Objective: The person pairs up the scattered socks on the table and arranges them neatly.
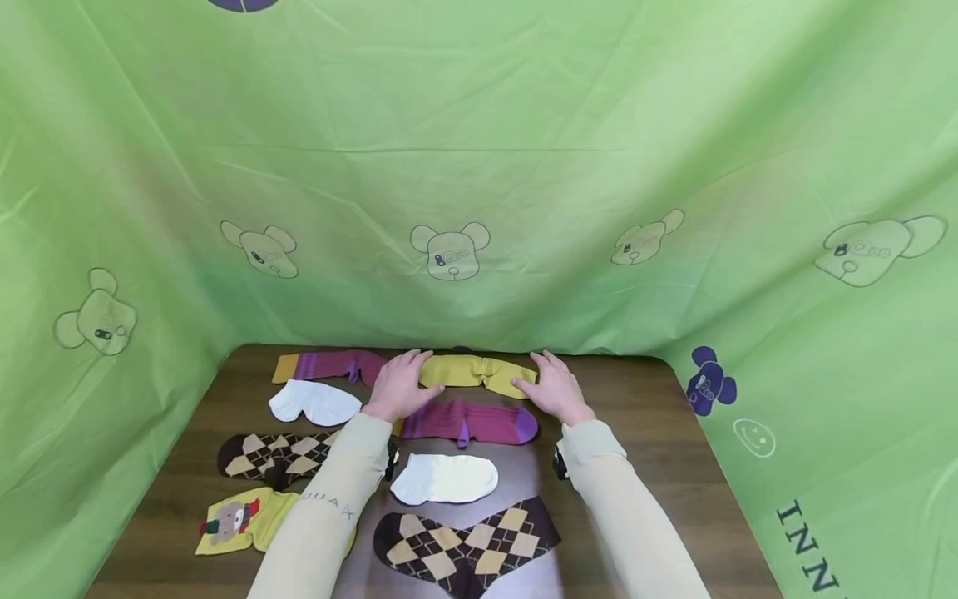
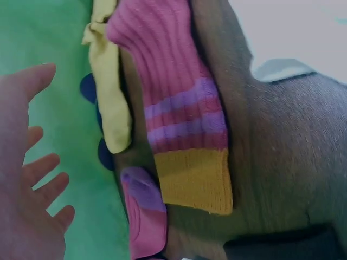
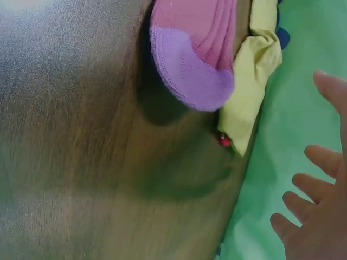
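A plain yellow sock (image 1: 467, 371) lies flat along the far edge of the table. At its left end is my left hand (image 1: 398, 385), fingers spread, holding nothing. My right hand (image 1: 554, 388) hovers by the other end, its fingers also apart. Both wrist views show the fingers loosely extended, with a gap between them and the yellow sock (image 2: 113, 97). Just nearer to me lies a magenta sock (image 1: 449, 422) with a purple toe (image 3: 187, 73) and an orange cuff (image 2: 195, 181). Red shows at one end of the yellow sock in the right wrist view.
On the left lie another magenta sock (image 1: 325, 364), a white sock (image 1: 314, 403), an argyle sock (image 1: 250, 457) and a yellow sock with a bear picture (image 1: 258, 517). Nearer the middle are a white sock (image 1: 449, 478) and an argyle sock (image 1: 494, 541). Green cloth (image 1: 524, 308) hangs behind the table.
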